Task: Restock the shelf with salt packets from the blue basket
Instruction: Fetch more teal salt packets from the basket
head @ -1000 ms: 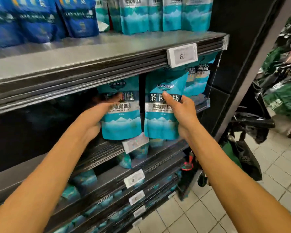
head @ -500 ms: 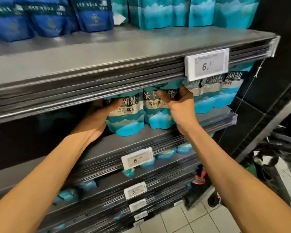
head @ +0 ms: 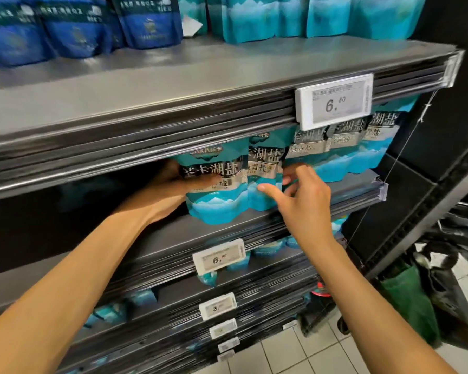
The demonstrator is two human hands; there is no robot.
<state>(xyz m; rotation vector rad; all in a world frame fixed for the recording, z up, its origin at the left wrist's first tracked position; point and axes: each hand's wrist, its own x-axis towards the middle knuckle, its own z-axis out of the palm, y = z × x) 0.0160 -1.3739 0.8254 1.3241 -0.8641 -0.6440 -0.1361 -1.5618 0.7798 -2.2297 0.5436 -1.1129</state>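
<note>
Two teal salt packets stand upright side by side on the middle shelf [head: 254, 228], under the upper shelf's lip. L hand [head: 173, 184] grips the left packet [head: 214, 195] from its 9 o'clock edge, thumb across the front, fingers hidden behind. R hand [head: 303, 195] is released, fingers spread & relaxed, thumb tip touching or just beside the second packet [head: 262, 182] near its lower front; holds nothing. More same-type packets [head: 357, 147] line up toward 3 o'clock, behind the price tag [head: 334, 101]. Blue basket not in view.

Handling, my guess: pouches look soft & filled, so fairly heavy for size, w/ glossy film that's prob a bit slippery. Bottoms bulge, so they should stand OK but can tip fwd or slump. Best hold = both side edges at mid-height, or top seam, not the belly. Push back by the flat front w/ straight fingers
</note>
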